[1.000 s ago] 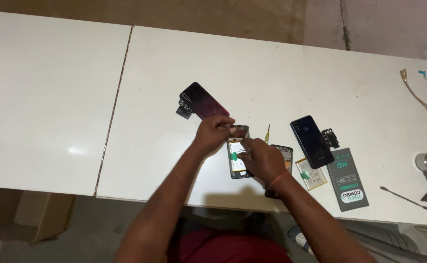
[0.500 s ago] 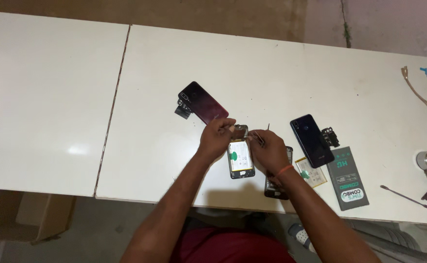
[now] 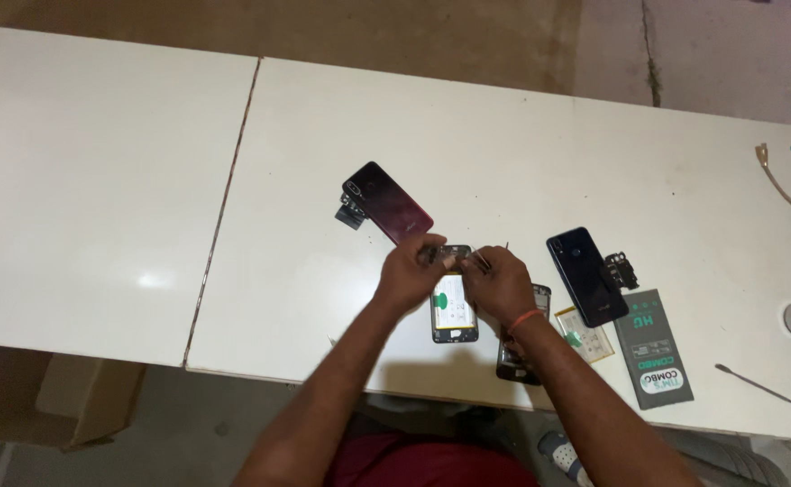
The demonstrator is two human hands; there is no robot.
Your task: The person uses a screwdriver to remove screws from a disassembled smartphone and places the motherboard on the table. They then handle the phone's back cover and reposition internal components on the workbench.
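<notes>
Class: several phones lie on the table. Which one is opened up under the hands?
The opened phone between both hands, its insides showing; the dark red phone and dark blue phone lie closed, untouched.

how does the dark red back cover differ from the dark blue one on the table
The dark red back cover lies above the left hand, tilted; the dark blue back cover lies to the right of the right hand. The red one shades from black to red, the blue one is evenly dark. Both lie flat on the white table, untouched.
</notes>
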